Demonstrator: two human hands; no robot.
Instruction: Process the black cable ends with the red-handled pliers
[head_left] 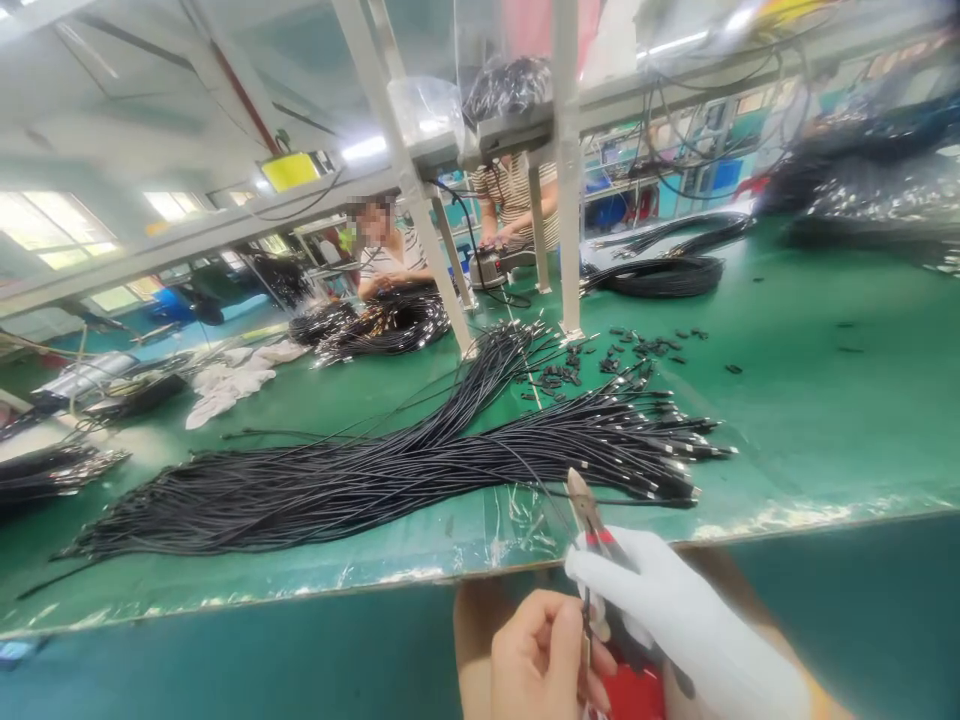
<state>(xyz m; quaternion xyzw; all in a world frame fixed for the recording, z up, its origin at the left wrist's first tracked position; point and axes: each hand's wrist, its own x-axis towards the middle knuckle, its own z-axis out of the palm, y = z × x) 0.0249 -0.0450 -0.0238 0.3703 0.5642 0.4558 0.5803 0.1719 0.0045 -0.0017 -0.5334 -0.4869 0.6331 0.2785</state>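
My right hand (675, 610), in a white glove, grips red-handled cutting pliers (589, 520) whose jaws point up over the table's front edge. My bare left hand (540, 655) sits just below and left of them, fingers pinched on a thin black cable (586, 625) that runs up to the pliers. Both hands hover in front of the green table (825, 420). Just beyond the pliers lies a big bundle of black cables (390, 470) with metal-tipped ends fanned out to the right.
Small black caps (600, 360) lie scattered behind the bundle. White frame posts (568, 200) stand mid-table. Coiled cables (660, 275) rest at back right, white cloths (232, 380) at left. Two people work across the table, one in a striped shirt (514, 200).
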